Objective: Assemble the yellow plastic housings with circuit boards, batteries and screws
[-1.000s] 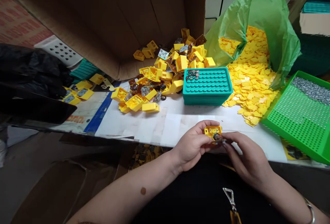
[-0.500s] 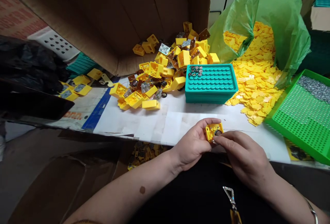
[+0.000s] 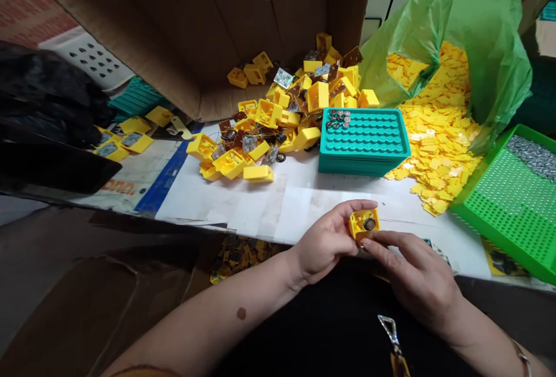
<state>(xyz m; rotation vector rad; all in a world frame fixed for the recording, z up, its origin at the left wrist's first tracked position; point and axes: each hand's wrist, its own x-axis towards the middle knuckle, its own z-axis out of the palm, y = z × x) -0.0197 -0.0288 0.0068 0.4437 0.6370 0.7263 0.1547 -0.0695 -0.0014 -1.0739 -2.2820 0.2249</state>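
Note:
My left hand is closed around a small open yellow plastic case, held above the front edge of the table. Inside the case sits a round dark part like a small speaker, with thin wires or bits beside it. Thumb and forefinger of my right hand are pressed together at the lower edge of the case. A small shiny bit shows at those fingertips, too small to name. Just beyond my hands stands a teal tray stack, with several small round metal parts in its top left corner.
Yellow cases with wired parts lie heaped at the mouth of a cardboard box. Flat yellow pieces spill from a green bag. At right, a green perforated tray holds small metal pieces.
My right fingertips have moved down from the round part to the lower edge of the case, uncovering that part. The view has shifted slightly.

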